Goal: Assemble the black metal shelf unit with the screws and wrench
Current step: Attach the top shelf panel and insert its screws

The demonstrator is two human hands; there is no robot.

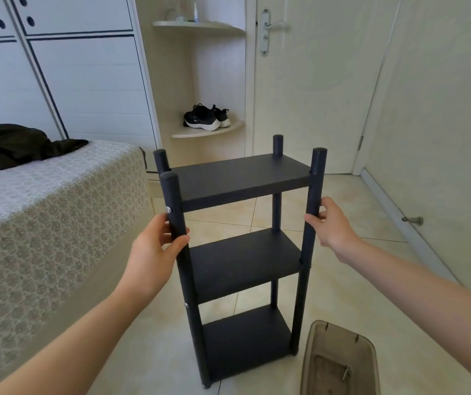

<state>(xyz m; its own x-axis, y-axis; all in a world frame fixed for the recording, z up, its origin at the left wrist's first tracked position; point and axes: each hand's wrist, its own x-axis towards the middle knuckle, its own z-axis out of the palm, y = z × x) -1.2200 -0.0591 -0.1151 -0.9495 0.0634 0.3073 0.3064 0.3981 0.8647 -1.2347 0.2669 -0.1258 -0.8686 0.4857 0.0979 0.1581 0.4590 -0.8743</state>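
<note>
Black matte shelf unit (240, 178), cylindrical front posts (173, 198) in grip of left hand (154, 249) and right hand (332, 226).

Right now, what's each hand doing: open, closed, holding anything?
Left hand: closed, gripping the front-left shelf post.
Right hand: closed, gripping the front-right shelf post.

Upright shelf unit (242, 252) between hands
</note>
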